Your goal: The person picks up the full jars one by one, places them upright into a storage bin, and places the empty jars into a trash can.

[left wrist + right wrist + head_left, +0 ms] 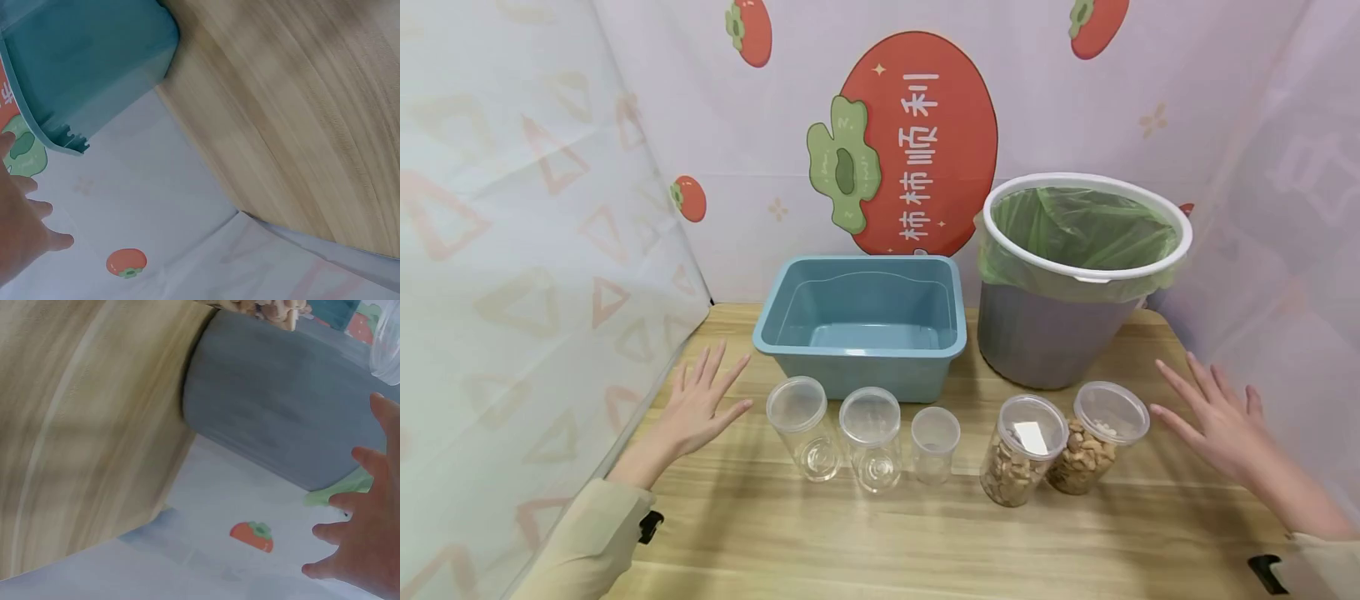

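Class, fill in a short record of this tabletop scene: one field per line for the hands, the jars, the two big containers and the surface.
Left hand: left hand open, fingers spread, holding nothing
Right hand: right hand open, fingers spread, holding nothing
Empty jars: three clear plastic lidded jars, in a row before the basin
Filled jars: two clear plastic jars of brown snack pieces, before the bin
Basin: blue rectangular plastic basin, empty
Bin: grey round bin with green liner bag
Surface: light wooden table

The wooden table point(865, 542) bears a blue tub point(861, 329), a grey bin point(1052, 333) and five lidded jars point(872, 437) (two hold snacks).
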`<state>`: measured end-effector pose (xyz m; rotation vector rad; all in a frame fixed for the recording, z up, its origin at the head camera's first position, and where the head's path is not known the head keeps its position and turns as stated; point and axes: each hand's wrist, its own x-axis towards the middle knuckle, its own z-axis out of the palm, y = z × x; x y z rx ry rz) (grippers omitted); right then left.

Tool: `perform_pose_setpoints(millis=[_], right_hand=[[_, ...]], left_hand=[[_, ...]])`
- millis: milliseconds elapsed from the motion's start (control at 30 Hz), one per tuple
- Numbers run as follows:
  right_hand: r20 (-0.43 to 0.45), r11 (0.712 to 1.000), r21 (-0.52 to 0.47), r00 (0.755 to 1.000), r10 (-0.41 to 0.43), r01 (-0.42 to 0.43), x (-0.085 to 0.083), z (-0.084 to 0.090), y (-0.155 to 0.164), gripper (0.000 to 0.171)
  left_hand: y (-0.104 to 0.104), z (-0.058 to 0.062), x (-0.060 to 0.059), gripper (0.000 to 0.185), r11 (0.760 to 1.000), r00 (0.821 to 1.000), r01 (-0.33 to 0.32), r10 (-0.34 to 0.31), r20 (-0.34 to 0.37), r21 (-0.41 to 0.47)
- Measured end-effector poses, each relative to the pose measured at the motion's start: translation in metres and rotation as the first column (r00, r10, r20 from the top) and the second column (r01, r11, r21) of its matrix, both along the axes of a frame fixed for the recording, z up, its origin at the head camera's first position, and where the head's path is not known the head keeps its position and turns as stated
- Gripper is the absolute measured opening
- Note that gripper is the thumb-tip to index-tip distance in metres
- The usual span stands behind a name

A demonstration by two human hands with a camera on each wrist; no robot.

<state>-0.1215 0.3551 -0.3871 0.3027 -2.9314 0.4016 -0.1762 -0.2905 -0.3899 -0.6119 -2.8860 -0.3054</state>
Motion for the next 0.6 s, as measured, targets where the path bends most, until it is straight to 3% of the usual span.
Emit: perform_pose_setpoints(millis=[333, 600], right_hand=[[-0.094, 0.983, -0.13, 0.988, 0.119, -0.131, -0.001, 0.013, -0.014, 0.059], [-0.144, 0.944, -0.245, 0.971, 0.192, -0.223, -0.001, 0.022, -0.031, 0.054]], left_hand=[[0.014, 0.012, -0.015, 0.052, 0.992, 0.993, 0.077, -0.067, -0.095, 0.098], [0.028, 0.014, -0.03, 0.043, 0.973, 0.97, 0.174, -0.144, -0.193, 0.149]])
